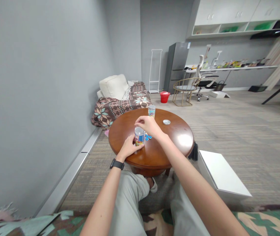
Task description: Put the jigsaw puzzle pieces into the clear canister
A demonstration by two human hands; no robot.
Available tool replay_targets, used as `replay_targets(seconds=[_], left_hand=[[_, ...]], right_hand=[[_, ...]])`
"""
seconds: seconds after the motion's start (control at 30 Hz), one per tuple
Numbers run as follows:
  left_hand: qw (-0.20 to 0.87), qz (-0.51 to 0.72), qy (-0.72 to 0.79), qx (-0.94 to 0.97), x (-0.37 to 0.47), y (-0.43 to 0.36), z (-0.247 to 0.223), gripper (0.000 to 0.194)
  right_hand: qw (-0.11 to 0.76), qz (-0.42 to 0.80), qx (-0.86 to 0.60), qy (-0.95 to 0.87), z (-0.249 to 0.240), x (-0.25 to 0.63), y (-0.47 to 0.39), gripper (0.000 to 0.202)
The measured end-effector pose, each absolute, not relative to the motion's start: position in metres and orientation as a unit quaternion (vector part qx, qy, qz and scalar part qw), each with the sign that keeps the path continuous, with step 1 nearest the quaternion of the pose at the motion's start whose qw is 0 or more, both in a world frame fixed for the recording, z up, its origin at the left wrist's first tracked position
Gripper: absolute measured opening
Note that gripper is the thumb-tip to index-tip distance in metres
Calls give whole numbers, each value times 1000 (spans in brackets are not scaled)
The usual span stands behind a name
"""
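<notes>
On the round wooden table (120, 131), a printed can (139, 137) with a bright metal rim stands upright near the front left. My left hand (129, 147) wraps round its lower left side, thumb across the front. Just above the can's top hovers my right hand (148, 125), its fingers bent together; whether anything small is between them is hidden. Several blue pieces (148, 137) lie beside the can, partly covered by my right hand. Behind that hand stands a second, light blue can (151, 110). A round silver lid (166, 122) rests flat to the right.
A white box (223, 170) stands on the floor right of the table. Beyond the table are a red bucket (164, 97), a gold-framed chair (185, 90) and a grey fridge (178, 62). A patterned sofa cover (120, 109) lies at the back left, beside the wall.
</notes>
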State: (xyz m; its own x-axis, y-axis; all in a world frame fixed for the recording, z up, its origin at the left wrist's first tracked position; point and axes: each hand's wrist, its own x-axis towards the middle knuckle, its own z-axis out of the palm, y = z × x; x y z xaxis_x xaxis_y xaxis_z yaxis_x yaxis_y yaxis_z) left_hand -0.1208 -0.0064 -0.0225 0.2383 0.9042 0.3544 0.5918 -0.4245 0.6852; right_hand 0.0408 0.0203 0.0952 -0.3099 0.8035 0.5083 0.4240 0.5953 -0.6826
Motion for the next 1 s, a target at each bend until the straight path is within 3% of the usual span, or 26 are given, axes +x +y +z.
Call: replay_targets(seconds=[0.17,0.3,0.4,0.67,1.0], left_hand=[[238,378,494,746,-120,-6,-21,43],[230,402,518,719,-120,-3,-22,42],[212,413,546,697,-121,-2,-23,41],[224,416,549,690,-119,-2,-20,41],[243,417,553,679,-119,-3,-20,46]], right_hand=[[463,177,-466,-733,78,59,25,24],[316,154,-550,-757,37,69,30,32],[235,151,-536,-796,1,67,30,51],[297,112,-509,-800,-32,62,23,25],[322,62,-494,-805,-40,65,26,27]])
